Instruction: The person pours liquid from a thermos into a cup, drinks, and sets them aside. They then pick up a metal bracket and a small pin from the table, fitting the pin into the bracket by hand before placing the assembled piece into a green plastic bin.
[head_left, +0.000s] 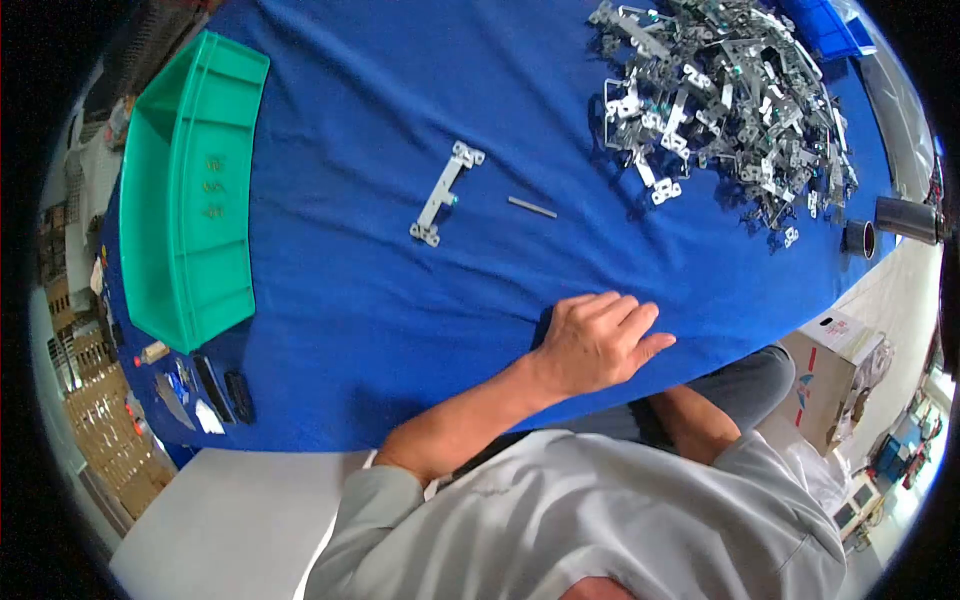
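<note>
My left hand [598,342] rests on the blue cloth near the table's front edge, back upward. Its fingers are curled under and the thumb sticks out to the right; I see nothing held in it. Of my right arm only the forearm [697,422] shows, beside my leg; the right hand is hidden. Beyond my left hand lies a thin grey metal rod [532,207]. Left of the rod, a flat metal bracket [438,198] with wider ends and a small teal part lies slanted, apart from my hand.
A large pile of metal brackets [740,110] covers the far right. On the left stands a green plastic bin [190,190]. Small tools [210,390] lie at the front left corner. A blue tray [825,30] and dark cylinder [859,239] sit right; a carton [830,370] stands beyond.
</note>
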